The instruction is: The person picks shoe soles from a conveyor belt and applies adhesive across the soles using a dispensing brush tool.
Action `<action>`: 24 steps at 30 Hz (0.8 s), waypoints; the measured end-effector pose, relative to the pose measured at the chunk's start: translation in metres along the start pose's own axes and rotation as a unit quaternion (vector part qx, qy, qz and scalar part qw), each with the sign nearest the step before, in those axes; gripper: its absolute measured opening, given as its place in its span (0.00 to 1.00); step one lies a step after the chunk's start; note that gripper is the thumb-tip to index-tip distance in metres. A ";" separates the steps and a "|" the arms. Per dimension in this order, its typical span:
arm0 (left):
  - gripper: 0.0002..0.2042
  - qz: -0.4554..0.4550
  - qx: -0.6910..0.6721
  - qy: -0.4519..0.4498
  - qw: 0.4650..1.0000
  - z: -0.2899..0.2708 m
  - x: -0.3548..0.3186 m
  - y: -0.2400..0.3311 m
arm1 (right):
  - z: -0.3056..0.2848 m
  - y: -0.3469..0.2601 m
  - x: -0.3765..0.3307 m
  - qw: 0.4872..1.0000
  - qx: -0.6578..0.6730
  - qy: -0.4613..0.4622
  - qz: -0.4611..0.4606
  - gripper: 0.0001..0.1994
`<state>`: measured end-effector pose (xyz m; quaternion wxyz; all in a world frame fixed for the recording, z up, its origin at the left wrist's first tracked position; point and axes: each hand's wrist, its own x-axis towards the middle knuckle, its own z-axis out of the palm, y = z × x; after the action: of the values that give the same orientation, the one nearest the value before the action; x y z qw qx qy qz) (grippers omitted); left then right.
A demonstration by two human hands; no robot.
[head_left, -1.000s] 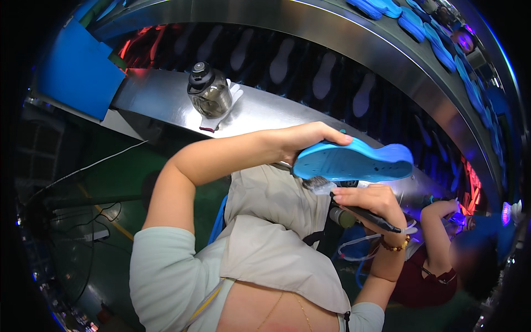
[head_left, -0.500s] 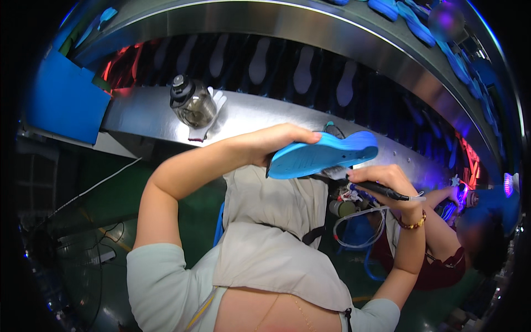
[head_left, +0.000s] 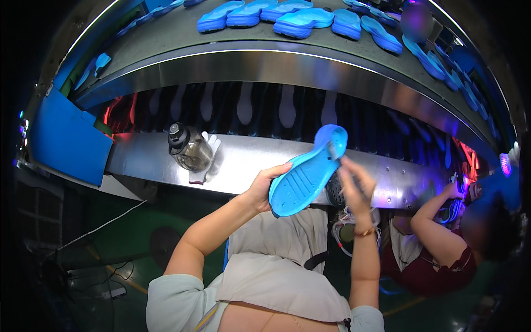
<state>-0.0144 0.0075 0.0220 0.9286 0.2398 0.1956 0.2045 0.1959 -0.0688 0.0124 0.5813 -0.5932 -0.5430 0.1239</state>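
My left hand [head_left: 264, 187] grips the edge of a blue shoe sole [head_left: 301, 185], which I hold tilted with its grooved, recessed face up. The thumb lies on its rim; the other fingers are hidden underneath. In my right hand [head_left: 359, 188], blurred by motion, is a dark-handled brush [head_left: 333, 151]. Its pale head is at the narrower far part of the sole, touching or very close to it. Behind the sole and partly covered by it is a dark, perforated round object [head_left: 335, 191].
Along the metal ledge [head_left: 249, 157] stand a dark-lidded bottle [head_left: 191, 152] and a white glove [head_left: 211, 145]. Above them runs a conveyor belt [head_left: 171, 41] carrying several blue soles [head_left: 301, 22]. A blue box [head_left: 69, 138] is at left. Another person [head_left: 431, 243] works at right.
The sole has turned from edge-on to show its recessed face. My right hand has moved up and left, bringing the brush to the sole's far part. The head view now takes in more belt.
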 end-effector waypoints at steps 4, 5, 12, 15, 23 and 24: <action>0.26 0.051 -0.019 -0.011 0.998 -0.020 -0.012 0.012 | -0.014 -0.047 -0.024 0.977 0.078 -0.189 -0.063 0.07; 0.26 0.083 0.008 0.011 0.996 -0.024 -0.016 0.013 | -0.023 -0.049 -0.021 0.981 0.056 -0.169 -0.079 0.07; 0.29 0.107 0.065 0.025 0.992 -0.012 -0.027 0.006 | -0.017 -0.077 -0.002 0.951 -0.248 -0.115 -0.143 0.28; 0.30 0.117 0.144 0.027 0.982 -0.004 -0.026 0.003 | -0.008 -0.072 0.007 0.950 -0.241 -0.138 -0.140 0.32; 0.31 0.082 0.192 0.008 0.978 -0.006 -0.025 -0.002 | 0.002 -0.057 0.013 0.940 -0.254 -0.185 -0.134 0.41; 0.31 0.083 0.192 0.010 0.978 -0.008 -0.024 -0.003 | 0.003 -0.056 0.011 0.940 -0.252 -0.186 -0.134 0.41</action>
<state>-0.0371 -0.0034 0.0205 0.8434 0.4267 0.2198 0.2415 0.1699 -0.0735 0.0635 0.3125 -0.6081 -0.7297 0.0120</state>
